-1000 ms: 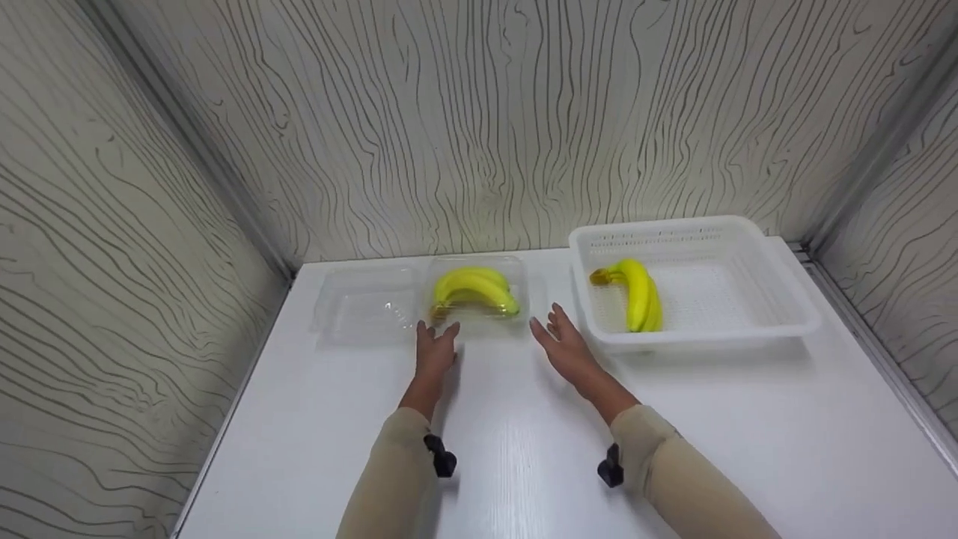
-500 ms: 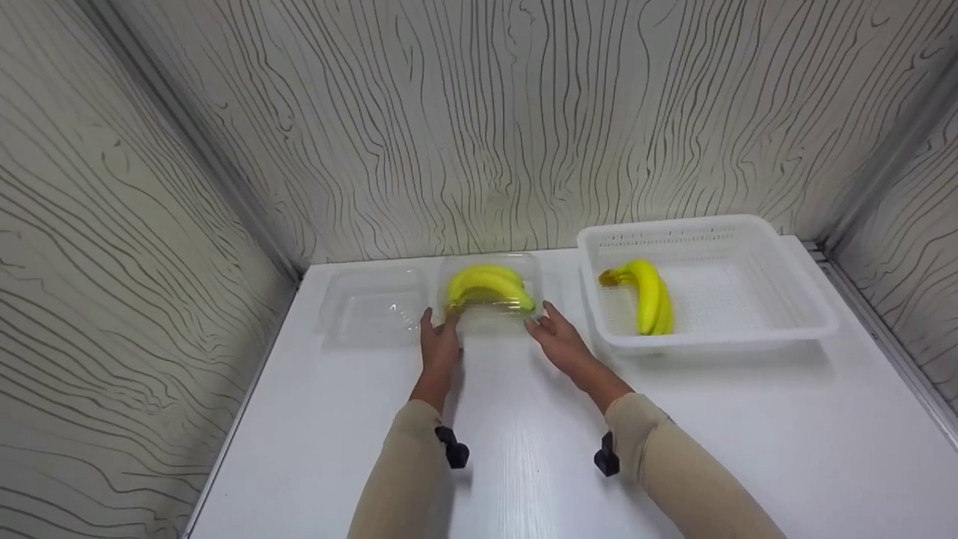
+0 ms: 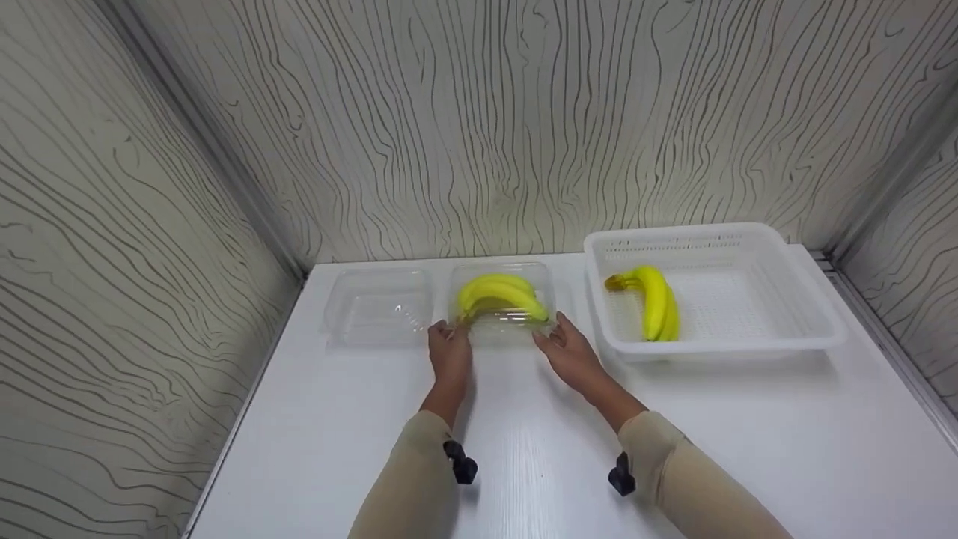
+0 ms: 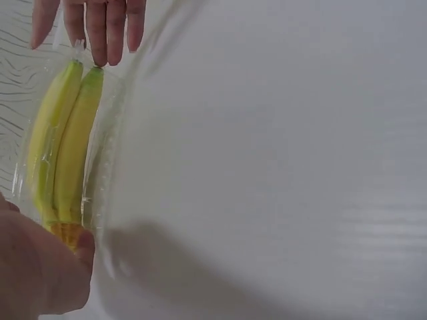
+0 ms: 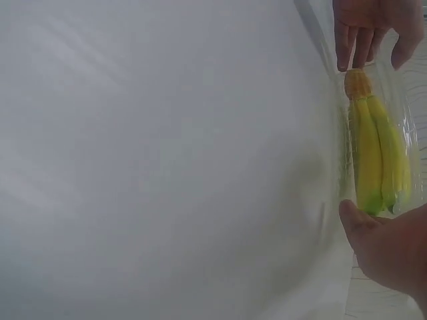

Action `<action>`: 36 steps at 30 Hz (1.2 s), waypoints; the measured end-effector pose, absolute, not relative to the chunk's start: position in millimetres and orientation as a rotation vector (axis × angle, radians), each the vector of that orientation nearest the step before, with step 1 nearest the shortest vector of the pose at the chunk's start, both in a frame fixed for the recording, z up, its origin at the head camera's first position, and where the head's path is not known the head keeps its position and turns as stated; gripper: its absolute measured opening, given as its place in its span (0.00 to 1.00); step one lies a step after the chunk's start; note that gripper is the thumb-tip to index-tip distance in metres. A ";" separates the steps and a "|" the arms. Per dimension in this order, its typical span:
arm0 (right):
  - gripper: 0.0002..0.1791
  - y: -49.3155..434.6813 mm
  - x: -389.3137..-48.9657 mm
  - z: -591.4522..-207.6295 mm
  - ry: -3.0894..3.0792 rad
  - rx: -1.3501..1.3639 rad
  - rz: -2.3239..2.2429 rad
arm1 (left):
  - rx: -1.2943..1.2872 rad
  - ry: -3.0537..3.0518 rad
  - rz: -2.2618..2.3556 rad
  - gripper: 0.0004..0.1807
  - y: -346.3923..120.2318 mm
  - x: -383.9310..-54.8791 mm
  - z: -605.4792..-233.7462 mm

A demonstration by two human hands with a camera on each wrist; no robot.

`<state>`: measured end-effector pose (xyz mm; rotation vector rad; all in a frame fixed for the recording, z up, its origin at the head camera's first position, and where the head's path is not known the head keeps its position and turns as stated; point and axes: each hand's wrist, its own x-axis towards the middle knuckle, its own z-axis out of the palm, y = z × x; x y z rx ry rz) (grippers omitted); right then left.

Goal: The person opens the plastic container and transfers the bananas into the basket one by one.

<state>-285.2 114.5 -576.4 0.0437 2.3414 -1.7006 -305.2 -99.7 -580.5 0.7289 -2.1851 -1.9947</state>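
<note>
A clear plastic box [image 3: 509,320] stands near the back of the white table, with a bunch of yellow bananas [image 3: 498,287] showing through its wall. At its front left corner my left hand [image 3: 451,358] holds the edge, thumb [image 4: 85,248] close by the brown stem end. My right hand [image 3: 572,359] grips the opposite front corner, by the green banana tips, with its thumb [image 5: 353,217] along the near side. Both wrist views show the bananas [image 5: 370,150] lying lengthwise between my two hands. Parts of the fingers are hidden behind the box.
Left of the box lies a second clear plastic tray [image 3: 359,322]. On the right stands a white perforated basket [image 3: 718,346] holding another bunch of bananas [image 3: 655,307]. Wood-patterned panels [image 3: 494,135] rise behind the table and at both sides.
Both hands have come in to the box's front corners, and their spread fingers have drawn in on its edges. The whole view has shifted slightly.
</note>
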 end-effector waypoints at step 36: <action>0.53 170.1 -153.0 -574.5 2.508 0.047 -1.398 | 0.375 -2.727 -1.851 0.20 -115.6 -165.5 -569.7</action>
